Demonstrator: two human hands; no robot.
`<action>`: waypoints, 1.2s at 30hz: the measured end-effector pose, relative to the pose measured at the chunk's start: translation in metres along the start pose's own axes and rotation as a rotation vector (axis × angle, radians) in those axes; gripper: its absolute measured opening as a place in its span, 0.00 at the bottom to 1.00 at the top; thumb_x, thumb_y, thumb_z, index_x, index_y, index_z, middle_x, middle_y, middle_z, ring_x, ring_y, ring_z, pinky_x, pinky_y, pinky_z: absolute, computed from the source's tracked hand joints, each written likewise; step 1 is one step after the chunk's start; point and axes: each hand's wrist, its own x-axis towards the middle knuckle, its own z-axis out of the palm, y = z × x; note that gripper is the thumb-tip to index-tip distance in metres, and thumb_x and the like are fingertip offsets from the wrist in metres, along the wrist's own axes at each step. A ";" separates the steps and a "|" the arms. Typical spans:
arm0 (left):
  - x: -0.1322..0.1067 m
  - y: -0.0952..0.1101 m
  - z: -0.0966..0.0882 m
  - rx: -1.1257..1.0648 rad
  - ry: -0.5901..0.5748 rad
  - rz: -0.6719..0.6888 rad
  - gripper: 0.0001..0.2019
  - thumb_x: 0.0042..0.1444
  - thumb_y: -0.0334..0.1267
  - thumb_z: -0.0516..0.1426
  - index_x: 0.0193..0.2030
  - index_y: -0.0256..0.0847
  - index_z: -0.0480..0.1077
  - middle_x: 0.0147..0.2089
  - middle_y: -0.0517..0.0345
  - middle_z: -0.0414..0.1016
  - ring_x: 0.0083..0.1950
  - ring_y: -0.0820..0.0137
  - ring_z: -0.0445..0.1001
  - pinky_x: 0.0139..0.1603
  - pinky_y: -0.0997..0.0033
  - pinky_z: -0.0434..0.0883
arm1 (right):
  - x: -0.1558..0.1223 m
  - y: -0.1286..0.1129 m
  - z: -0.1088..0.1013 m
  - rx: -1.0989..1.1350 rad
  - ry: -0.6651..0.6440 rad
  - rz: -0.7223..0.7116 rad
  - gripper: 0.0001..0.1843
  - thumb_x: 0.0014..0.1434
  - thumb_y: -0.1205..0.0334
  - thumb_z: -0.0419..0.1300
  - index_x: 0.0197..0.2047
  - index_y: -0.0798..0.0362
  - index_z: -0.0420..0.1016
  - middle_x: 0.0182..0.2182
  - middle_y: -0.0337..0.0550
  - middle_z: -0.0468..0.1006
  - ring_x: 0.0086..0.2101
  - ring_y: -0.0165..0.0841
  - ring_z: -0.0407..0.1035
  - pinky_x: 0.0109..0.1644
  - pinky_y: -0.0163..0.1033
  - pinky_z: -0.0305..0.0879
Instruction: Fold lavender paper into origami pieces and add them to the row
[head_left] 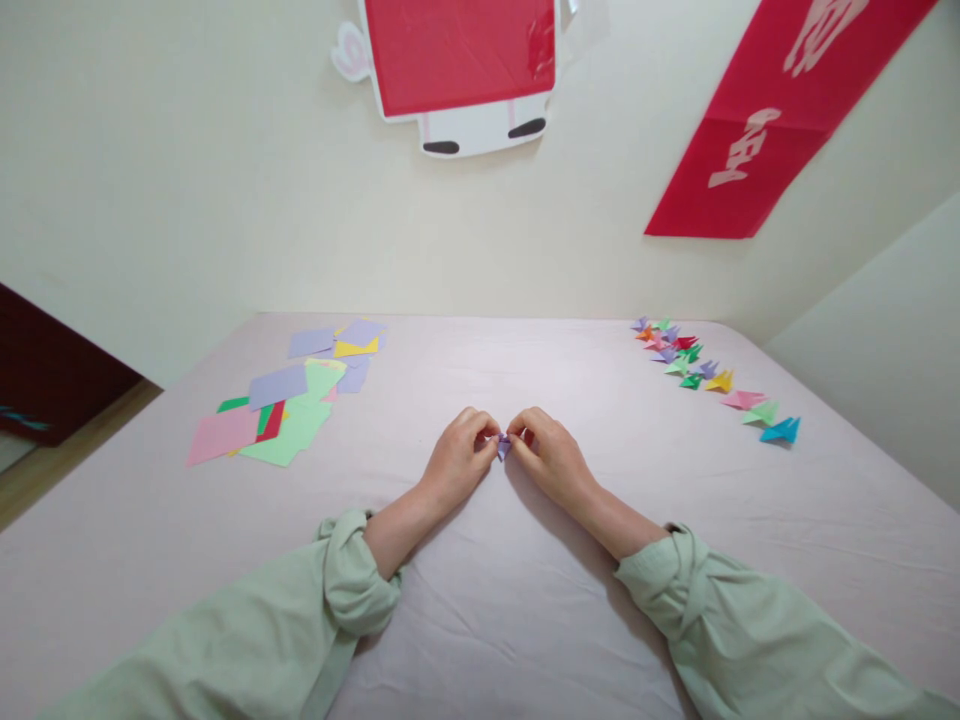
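Note:
A small folded piece of purple paper [502, 447] is pinched between my two hands over the middle of the table. My left hand [463, 447] grips its left side with thumb and forefinger. On its right side, my right hand [549, 452] pinches it the same way. Fingertips cover much of the paper, so its exact folded shape is hard to make out. Both hands rest close to the cloth, wrists angled inward.
Loose coloured paper sheets, among them a pink sheet [223, 435] and a light green one [289, 432], lie at the left. Several folded paper figures, such as a blue one [781, 431] and a yellow one [720, 381], form a band at the right. A wall [480, 240] borders the cloth-covered table [637, 620].

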 end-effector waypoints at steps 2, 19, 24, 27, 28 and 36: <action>-0.001 -0.001 -0.001 -0.003 0.005 -0.009 0.04 0.56 0.29 0.54 0.32 0.41 0.67 0.34 0.60 0.67 0.38 0.70 0.67 0.40 0.71 0.65 | 0.000 0.000 -0.001 0.006 0.006 0.004 0.05 0.58 0.69 0.54 0.32 0.51 0.67 0.30 0.37 0.70 0.29 0.29 0.64 0.37 0.36 0.57; -0.002 -0.004 -0.003 -0.001 0.049 -0.030 0.05 0.56 0.28 0.53 0.32 0.41 0.66 0.34 0.60 0.67 0.38 0.71 0.67 0.39 0.72 0.64 | -0.001 0.005 0.000 0.053 0.052 0.044 0.05 0.59 0.68 0.53 0.33 0.50 0.68 0.31 0.38 0.71 0.30 0.31 0.64 0.37 0.36 0.59; -0.002 -0.004 -0.001 0.014 0.037 -0.010 0.06 0.53 0.25 0.53 0.32 0.41 0.66 0.34 0.60 0.67 0.38 0.71 0.66 0.39 0.72 0.64 | -0.001 0.007 0.002 0.079 0.036 0.023 0.08 0.58 0.70 0.52 0.38 0.50 0.70 0.34 0.39 0.73 0.32 0.31 0.66 0.39 0.37 0.61; -0.002 -0.006 -0.001 0.018 0.040 -0.009 0.07 0.53 0.25 0.52 0.33 0.41 0.66 0.35 0.60 0.67 0.38 0.71 0.67 0.40 0.71 0.65 | -0.001 0.009 0.003 0.080 0.055 0.033 0.08 0.58 0.69 0.52 0.40 0.50 0.70 0.35 0.40 0.73 0.32 0.32 0.67 0.39 0.38 0.62; -0.003 -0.006 -0.001 0.023 0.041 -0.010 0.07 0.53 0.25 0.52 0.33 0.41 0.66 0.35 0.60 0.67 0.38 0.70 0.67 0.40 0.71 0.65 | -0.002 0.010 0.003 0.078 0.057 0.037 0.08 0.58 0.69 0.53 0.40 0.50 0.70 0.35 0.40 0.73 0.32 0.31 0.67 0.39 0.38 0.62; -0.003 -0.004 -0.001 0.018 0.054 -0.024 0.05 0.55 0.27 0.53 0.35 0.41 0.66 0.36 0.59 0.68 0.39 0.70 0.68 0.41 0.70 0.66 | -0.001 0.004 0.000 0.078 0.011 0.045 0.06 0.59 0.69 0.54 0.38 0.50 0.70 0.34 0.39 0.72 0.31 0.31 0.66 0.38 0.37 0.61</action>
